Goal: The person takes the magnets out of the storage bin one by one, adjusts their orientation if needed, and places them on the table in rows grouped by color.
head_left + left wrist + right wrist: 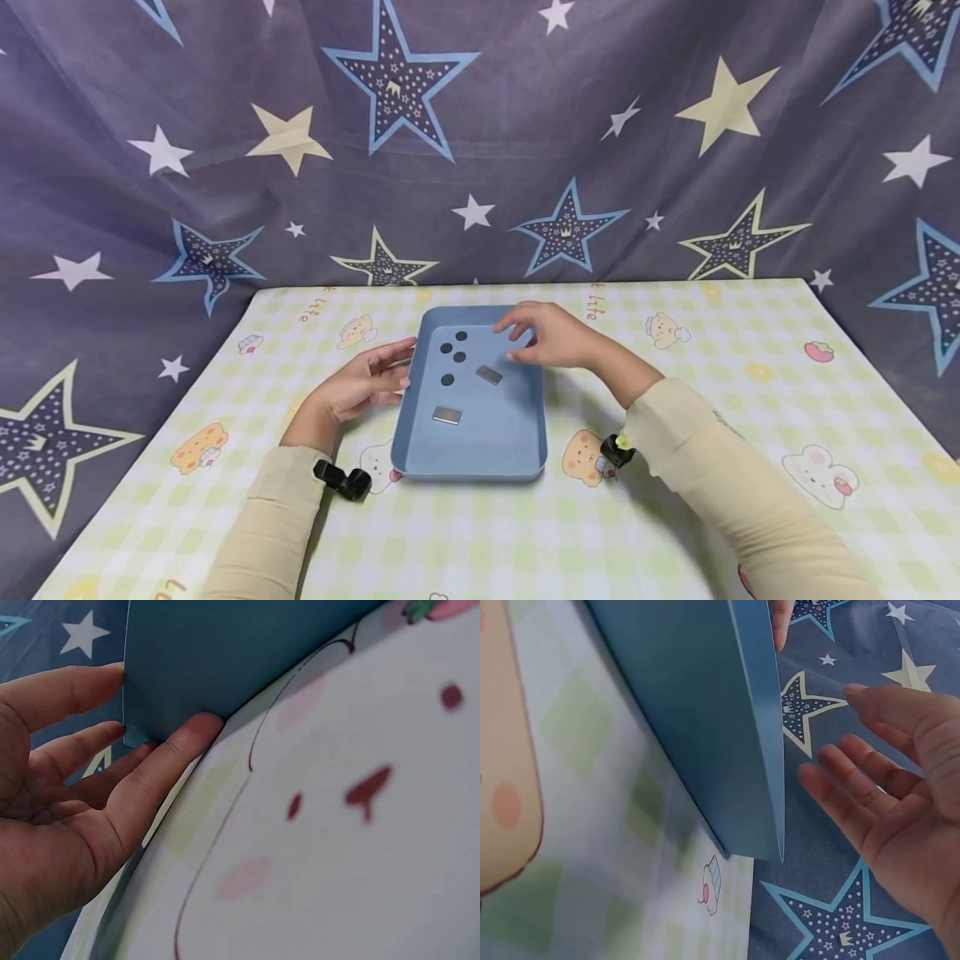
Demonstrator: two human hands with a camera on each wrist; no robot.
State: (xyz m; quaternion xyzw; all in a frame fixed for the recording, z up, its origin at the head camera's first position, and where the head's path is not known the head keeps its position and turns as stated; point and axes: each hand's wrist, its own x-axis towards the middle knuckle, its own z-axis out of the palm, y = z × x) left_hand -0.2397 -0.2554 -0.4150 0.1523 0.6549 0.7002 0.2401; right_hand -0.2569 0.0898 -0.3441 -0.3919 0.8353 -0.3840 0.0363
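A blue rectangular tray (480,454) lies on the table. Several small black discs (447,380) are spread over its far left part. Two grey, shiny rectangular pieces lie apart in it: one piece (490,375) near the middle, the other piece (447,415) nearer the front left. My left hand (363,385) touches the tray's left side, thumb (199,729) against the outer wall and fingers loosely extended. Over the tray's far right corner hovers my right hand (551,335). Its fingers (855,787) are loosely bent, with nothing seen between them and the thumb.
A checked tablecloth (675,517) with cartoon prints covers the table. Behind the table's far edge hangs a dark star-patterned curtain (480,158). Each wrist carries a black camera, the left camera (343,481) near the tray's front left and the right camera (617,451) to its right.
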